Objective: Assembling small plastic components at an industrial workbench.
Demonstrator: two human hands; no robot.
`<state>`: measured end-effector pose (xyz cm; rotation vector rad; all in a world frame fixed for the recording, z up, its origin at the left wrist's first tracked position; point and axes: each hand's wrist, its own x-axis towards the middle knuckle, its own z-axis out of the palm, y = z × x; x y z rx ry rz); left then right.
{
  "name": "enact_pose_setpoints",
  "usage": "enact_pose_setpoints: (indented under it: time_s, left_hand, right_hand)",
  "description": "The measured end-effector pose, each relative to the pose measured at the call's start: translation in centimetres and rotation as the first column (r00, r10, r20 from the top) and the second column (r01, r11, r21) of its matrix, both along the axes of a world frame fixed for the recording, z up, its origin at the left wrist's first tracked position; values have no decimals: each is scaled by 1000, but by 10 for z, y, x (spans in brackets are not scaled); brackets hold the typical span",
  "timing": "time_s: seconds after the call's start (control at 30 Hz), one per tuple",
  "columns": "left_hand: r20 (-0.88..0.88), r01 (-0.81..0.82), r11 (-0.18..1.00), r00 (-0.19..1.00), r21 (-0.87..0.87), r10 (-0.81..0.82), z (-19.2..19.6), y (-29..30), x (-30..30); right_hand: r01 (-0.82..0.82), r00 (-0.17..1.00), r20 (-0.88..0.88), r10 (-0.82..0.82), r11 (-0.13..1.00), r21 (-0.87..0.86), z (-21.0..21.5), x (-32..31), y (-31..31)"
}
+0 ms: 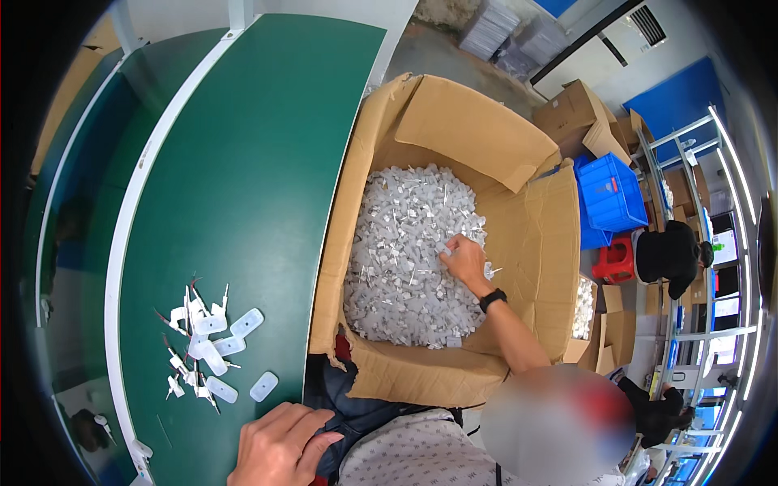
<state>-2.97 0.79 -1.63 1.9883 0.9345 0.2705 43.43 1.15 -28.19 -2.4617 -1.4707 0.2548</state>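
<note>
Presumably, the cardboard box (547, 263) stands beside the green surface (243, 162) so its heaped white pieces (397, 267) lie within reach. Inside the box, the right hand (465, 261) bends fingertips inward among them; whether its grip clamps one is unclear. Left of the box, white oval parts (213, 357) lie loosely grouped, perhaps for easy viewing. Near the box's lower-left corner, the left hand (279, 444) curls, palm hidden, wrist cut off; I cannot tell its grip.

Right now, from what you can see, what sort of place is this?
Probably a factory workshop: a carton holds many small parts, loose pieces lie on a green table, and screens stand in a row.
</note>
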Motion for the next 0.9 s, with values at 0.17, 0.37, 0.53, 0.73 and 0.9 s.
enact_pose_setpoints:
  time_s: [0.17, 0.37, 0.53, 0.73, 0.9]
  left_hand:
    - [129, -108, 990, 984, -86, 119, 17, 3, -7]
    - [388, -355, 933, 852, -65, 351, 18, 3, 19]
    - [407, -357, 924, 830, -138, 381, 18, -6, 10]
    - [504, -404, 895, 742, -191, 442, 14, -14, -7]
    - [554, -422, 897, 720, -128, 418, 11, -16, -8]
  right_hand:
    - [249, 354, -931, 85, 951, 182, 136, -82, 11]
    - [-52, -60, -973, 221, 973, 224, 248, -187, -11]
    - [-272, 87, -755, 650, 744, 610, 248, -230, -14]
    - [-368, 194, -570, 799, 598, 712, 263, -255, -24]
    - [-312, 222, -560, 798, 602, 735, 270, -261, -29]
